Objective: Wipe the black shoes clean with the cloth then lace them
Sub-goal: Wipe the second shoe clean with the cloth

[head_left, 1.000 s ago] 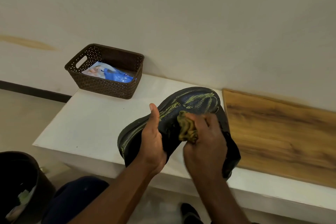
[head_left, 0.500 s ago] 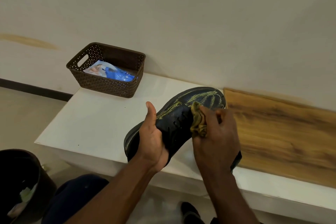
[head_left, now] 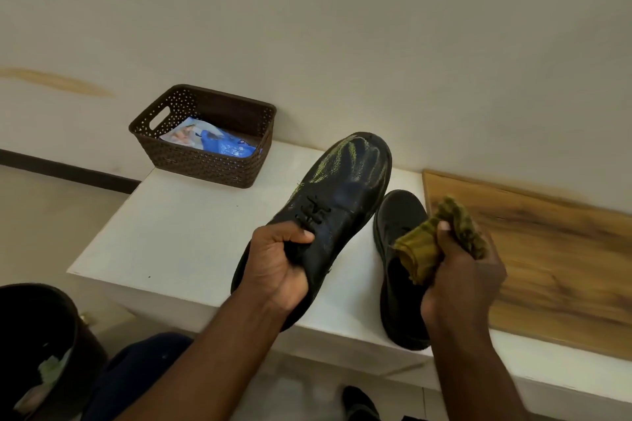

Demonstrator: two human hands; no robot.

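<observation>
My left hand (head_left: 278, 261) grips a black laced shoe (head_left: 337, 191) at its opening, holding it toe-away above the white shelf (head_left: 178, 232). Yellow-green streaks mark its toe. A second black shoe (head_left: 393, 219) lies on the shelf just right of it, partly hidden by my right hand (head_left: 461, 272). That hand holds a crumpled olive-yellow cloth (head_left: 441, 236) off the shoes, to the right of the held shoe.
A brown perforated basket (head_left: 205, 161) with a blue-and-white packet stands at the shelf's back left. A wooden board (head_left: 533, 249) lies on the right. A dark bin (head_left: 41, 345) sits on the floor at lower left. The wall runs close behind.
My right hand has lifted the cloth off the shoe and drawn back to the right. My left hand has turned the shoe upper-side up, uncovering the second shoe on the shelf.
</observation>
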